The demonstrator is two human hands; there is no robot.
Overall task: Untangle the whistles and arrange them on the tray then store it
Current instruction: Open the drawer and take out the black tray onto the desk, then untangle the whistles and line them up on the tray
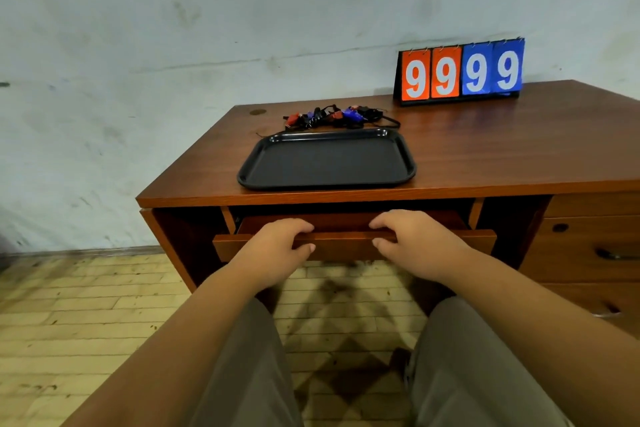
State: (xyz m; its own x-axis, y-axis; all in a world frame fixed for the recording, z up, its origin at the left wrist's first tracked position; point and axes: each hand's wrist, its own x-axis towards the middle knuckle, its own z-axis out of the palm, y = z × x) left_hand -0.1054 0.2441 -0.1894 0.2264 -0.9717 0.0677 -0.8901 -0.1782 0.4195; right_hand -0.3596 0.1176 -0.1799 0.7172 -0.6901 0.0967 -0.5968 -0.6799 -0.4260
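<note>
A tangled heap of red, blue and black whistles (337, 117) with black cords lies on the wooden desk, just behind an empty black tray (327, 159). Below the desktop a wooden drawer (346, 244) is pulled partly out. My left hand (280, 246) grips the drawer's front edge, fingers curled over the top and thumb on the face. My right hand (412, 239) grips the same edge a little to the right in the same way.
A flip scoreboard (460, 71) reading 9999 stands at the desk's back right by the wall. A drawer stack (588, 246) with dark handles fills the desk's right side. My legs are below, over a yellow brick-pattern floor.
</note>
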